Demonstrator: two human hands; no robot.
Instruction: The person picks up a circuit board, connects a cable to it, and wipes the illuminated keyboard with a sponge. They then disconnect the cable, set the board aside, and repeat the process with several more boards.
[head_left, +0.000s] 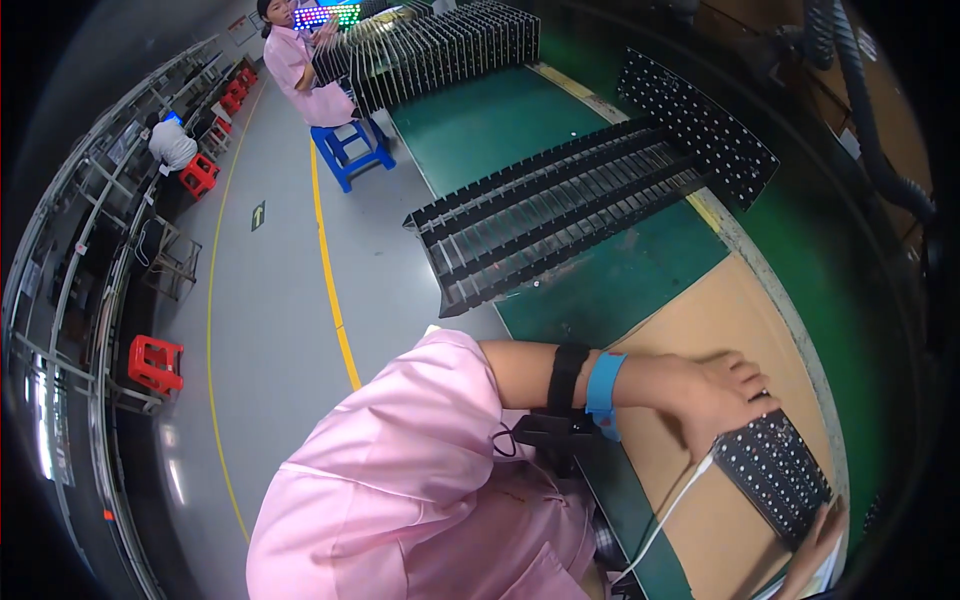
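Note:
A black circuit board [775, 472] dotted with white spots lies at a slant over a brown cardboard sheet [680, 335] at the lower right. My left hand [718, 398] reaches across from the left and grips its far end, fingers bent over the edge. At the near end, close to the picture's rim, my right hand [822, 548] is closed on the board's edge; part of that hand is cut off. A white cable [672, 510] runs from the board's left side down toward my lap. My left wrist wears a blue band [602, 382] and a black strap [568, 376].
Beyond the cardboard, a black slotted rack [560, 222] spans the green bench [470, 140]. Another dotted board [700, 125] leans behind it, and a row of upright boards [450, 62] stands farther off. A co-worker [292, 62] handles a lit board near a blue stool [350, 152].

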